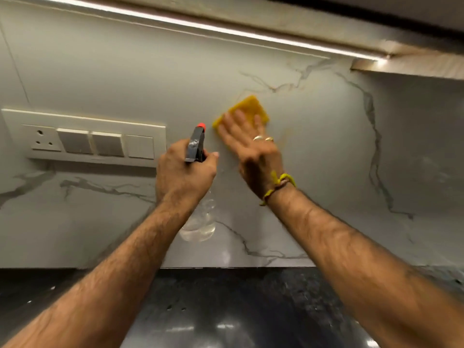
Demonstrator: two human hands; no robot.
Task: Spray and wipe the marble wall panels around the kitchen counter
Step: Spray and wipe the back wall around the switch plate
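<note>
A: What is the left hand [184, 172] doing?

B: Its fingers are curled tight around the neck of a spray bottle [197, 177]. One finger sits at the front of the dark spray head.

A: Which way does the bottle point?

B: It stands up tall, top to bottom, leaning a little to the right at the top. The small orange tip [201, 125] is at the top and points up at the marble wall [326, 146]. The clear round bottom hangs down below the wrist, in front of the wall, above the desk [226, 310].

A: And the right hand [247, 144]?

B: It is spread flat, fingers straight. It presses a yellow cloth [247, 108] against the wall. The cloth is a bit blurry. It looks like a tilted square, with one corner up and to the right and another peeking out left of the fingers.

A: Are the hands close?

B: Yes, side by side, but not touching. The cloth is just up and right of the orange tip.

A: Anything on the right hand?

B: Two rings [263, 138] on the fingers and a yellow thread band [278, 187] on the wrist.

A: What else is there?

B: A white switch plate [85, 136] on the wall to the left, with a socket and switches. A long bright light strip [200, 27] runs along the top. The desk below is dark and shiny.
</note>
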